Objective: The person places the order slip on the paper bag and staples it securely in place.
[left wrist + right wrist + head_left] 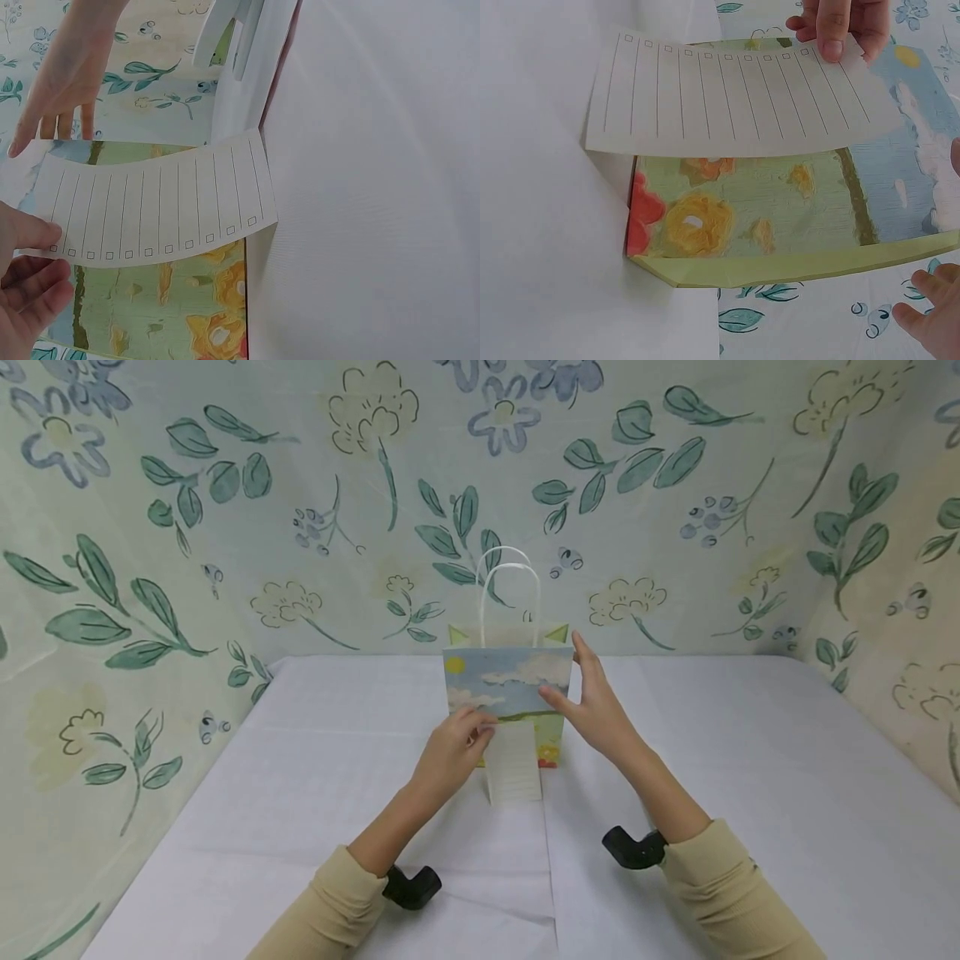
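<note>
One white cloth (300,735) on tbl, floral drape (300,485) behind; paper bag (502,685) upright on it; L hand (452,747) pinches ruled sheet (513,764) w/ tick boxes (148,252) at bag's front; R hand (602,710) loose, at bag's R edge.

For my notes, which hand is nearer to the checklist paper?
The left hand pinches the checklist paper; the right hand is apart, by the right edge of the paper bag.
</note>
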`<action>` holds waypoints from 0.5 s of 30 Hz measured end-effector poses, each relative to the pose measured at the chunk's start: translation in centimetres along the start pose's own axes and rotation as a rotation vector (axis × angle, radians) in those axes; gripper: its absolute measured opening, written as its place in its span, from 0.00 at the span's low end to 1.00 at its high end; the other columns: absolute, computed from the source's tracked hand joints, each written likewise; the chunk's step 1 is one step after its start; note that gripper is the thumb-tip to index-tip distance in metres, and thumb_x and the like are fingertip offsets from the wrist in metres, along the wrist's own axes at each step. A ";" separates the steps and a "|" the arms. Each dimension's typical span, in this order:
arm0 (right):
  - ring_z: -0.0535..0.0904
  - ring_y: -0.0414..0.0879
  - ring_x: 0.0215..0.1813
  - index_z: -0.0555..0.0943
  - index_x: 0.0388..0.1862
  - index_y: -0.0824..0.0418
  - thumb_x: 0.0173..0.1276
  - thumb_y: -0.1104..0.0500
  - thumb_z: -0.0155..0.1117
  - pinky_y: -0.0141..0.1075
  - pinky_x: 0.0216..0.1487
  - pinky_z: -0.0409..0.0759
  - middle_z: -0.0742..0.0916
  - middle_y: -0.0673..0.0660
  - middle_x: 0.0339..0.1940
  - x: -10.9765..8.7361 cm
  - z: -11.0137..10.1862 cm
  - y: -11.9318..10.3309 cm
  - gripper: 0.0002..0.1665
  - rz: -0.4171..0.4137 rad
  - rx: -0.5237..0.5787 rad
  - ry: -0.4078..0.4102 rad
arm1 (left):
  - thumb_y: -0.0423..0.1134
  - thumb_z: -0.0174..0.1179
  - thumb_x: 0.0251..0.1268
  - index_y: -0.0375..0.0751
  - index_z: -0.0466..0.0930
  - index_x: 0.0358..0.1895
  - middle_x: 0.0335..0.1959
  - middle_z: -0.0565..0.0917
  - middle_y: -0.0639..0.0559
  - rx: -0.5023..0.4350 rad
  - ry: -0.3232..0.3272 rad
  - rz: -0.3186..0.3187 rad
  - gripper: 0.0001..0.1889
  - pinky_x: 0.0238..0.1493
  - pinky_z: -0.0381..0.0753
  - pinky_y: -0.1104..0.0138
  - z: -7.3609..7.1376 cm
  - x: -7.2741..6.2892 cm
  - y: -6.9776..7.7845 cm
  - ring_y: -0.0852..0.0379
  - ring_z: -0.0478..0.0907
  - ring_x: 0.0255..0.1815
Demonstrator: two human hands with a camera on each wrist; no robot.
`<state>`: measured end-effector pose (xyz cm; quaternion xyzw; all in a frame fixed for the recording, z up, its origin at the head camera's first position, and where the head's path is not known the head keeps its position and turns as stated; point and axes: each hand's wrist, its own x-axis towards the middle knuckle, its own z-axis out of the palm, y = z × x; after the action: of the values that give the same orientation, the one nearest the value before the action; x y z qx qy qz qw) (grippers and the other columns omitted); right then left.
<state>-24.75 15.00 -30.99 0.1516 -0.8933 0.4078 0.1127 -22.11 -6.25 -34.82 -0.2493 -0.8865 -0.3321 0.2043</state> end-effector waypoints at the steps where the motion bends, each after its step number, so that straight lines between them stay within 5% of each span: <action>1: 0.48 0.59 0.73 0.33 0.73 0.51 0.62 0.39 0.57 0.62 0.65 0.52 0.50 0.61 0.74 0.0 0.0 0.0 0.55 -0.003 0.000 0.002 | 0.33 0.57 0.61 0.41 0.81 0.39 0.33 0.78 0.52 -0.002 0.004 0.002 0.05 0.32 0.76 0.70 0.0 0.0 0.0 0.60 0.74 0.29; 15: 0.46 0.58 0.74 0.34 0.73 0.55 0.64 0.41 0.55 0.60 0.68 0.48 0.51 0.62 0.73 0.7 0.1 0.0 0.54 -0.026 0.077 0.009 | 0.34 0.58 0.60 0.41 0.81 0.39 0.37 0.79 0.52 0.011 0.065 0.028 0.06 0.35 0.77 0.70 0.1 0.6 0.0 0.59 0.76 0.33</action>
<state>-25.40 14.76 -30.85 0.1656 -0.8744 0.4411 0.1159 -22.61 -5.99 -34.54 -0.2494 -0.8776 -0.3322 0.2391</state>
